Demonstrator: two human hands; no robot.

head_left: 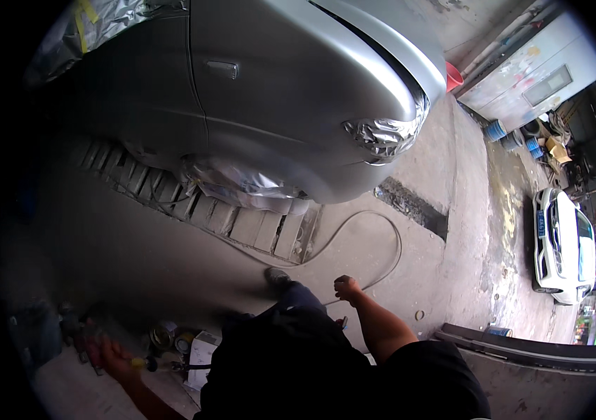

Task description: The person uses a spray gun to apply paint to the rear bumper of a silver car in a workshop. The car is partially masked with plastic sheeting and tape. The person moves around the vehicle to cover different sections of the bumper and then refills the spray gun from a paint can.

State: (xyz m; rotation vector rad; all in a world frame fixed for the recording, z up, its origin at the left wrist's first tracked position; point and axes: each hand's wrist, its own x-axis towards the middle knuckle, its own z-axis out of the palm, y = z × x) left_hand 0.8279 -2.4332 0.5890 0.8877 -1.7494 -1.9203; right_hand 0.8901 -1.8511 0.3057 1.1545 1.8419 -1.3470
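Observation:
My left hand (110, 355) reaches low at the left, in dim light beside a dull red object (92, 348). Its fingers are too dark to show whether they grip anything. Near that wrist are a small yellow piece (138, 363) and a dark hose end. My right hand (345, 288) is closed in front of my body, its contents hidden by the fingers. A thin grey hose (400, 245) loops over the floor and passes close to the right wrist; I cannot tell whether the hand touches it. Ahead stands a matte grey car (263, 105) with foil over its headlight (382, 136).
Sheeting (242, 183) covers the car's front wheel above a slatted floor grate (242, 222). A narrow pit (413, 210) cuts the floor ahead. Open cans (161, 337) and a white box (202, 357) stand by my left arm. A white car (563, 241) is parked far right.

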